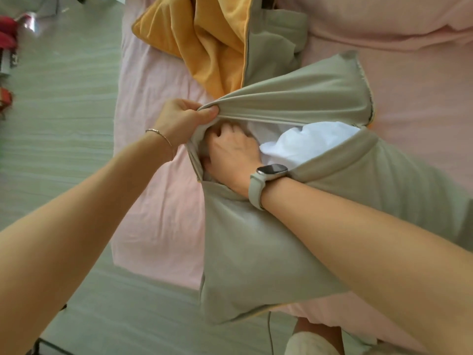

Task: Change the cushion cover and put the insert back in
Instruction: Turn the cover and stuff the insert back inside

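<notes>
A grey-beige cushion cover (258, 247) lies on the pink bed, its opening facing away from me. The white insert (307, 142) shows through the gap. My left hand (181, 119) grips the upper edge of the opening at its left corner and pulls it up. Inside the opening, my right hand (233, 152), with a watch on its wrist, lies on the insert at that left corner. Its fingertips are hidden by the cover. A second cover (217, 42), orange with a grey side, lies crumpled beyond.
The pink sheet (158, 201) covers the bed, with a pink pillow (384, 19) at the far right. A pale wood floor (56, 124) runs along the left, with red items (7, 32) at its far edge. My knee (314, 336) shows at the bottom.
</notes>
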A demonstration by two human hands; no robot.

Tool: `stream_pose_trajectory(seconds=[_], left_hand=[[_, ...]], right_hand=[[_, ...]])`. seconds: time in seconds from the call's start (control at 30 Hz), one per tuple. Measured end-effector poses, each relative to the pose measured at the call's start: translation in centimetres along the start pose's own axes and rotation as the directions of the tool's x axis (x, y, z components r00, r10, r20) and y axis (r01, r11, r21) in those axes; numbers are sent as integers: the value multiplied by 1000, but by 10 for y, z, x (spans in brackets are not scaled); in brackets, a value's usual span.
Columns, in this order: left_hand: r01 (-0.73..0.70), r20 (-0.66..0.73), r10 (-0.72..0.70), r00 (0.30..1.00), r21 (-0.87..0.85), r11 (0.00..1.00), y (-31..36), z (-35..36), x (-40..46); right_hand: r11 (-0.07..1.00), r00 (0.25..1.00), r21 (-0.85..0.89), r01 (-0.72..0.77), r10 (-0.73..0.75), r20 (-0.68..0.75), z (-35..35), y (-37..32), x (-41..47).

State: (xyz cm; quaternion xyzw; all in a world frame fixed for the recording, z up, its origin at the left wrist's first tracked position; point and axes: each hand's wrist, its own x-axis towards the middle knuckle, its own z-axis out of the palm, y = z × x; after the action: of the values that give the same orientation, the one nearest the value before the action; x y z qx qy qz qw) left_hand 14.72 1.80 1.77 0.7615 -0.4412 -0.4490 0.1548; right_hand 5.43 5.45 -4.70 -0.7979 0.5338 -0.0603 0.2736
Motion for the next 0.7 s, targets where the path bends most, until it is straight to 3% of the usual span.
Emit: stream_pose_trajectory(seconds=[0.2,0.4,0.47,0.53,0.6,0.67,0.7], left_hand=[[-1,-52,0,999,-2,1000,-6,-2,5],[28,-91,-30,995,-23,999,-27,-19,21],[49,-106,-55,993,-62,997,-32,-17,26],[45,-88,-57,994,-140,989,-32,-10,26],[49,-63,-64,996,-213,976,-33,-3,20],[92,-57,-115,992,-310,946,-33,1,13],[121,-50,-150,987,-373,920,-35,2,10]], right_hand=[[963,978,184,-199,182,106,17,-4,26],[861,957,418,-290,257,136,19,5,37],[742,929,572,-349,355,106,22,10,31],[533,871,761,-371,484,86,19,10,23],[389,827,836,-386,548,126,15,8,22],[367,822,820,-438,532,201,12,2,28],[406,837,801,-439,508,202,12,-2,32]])
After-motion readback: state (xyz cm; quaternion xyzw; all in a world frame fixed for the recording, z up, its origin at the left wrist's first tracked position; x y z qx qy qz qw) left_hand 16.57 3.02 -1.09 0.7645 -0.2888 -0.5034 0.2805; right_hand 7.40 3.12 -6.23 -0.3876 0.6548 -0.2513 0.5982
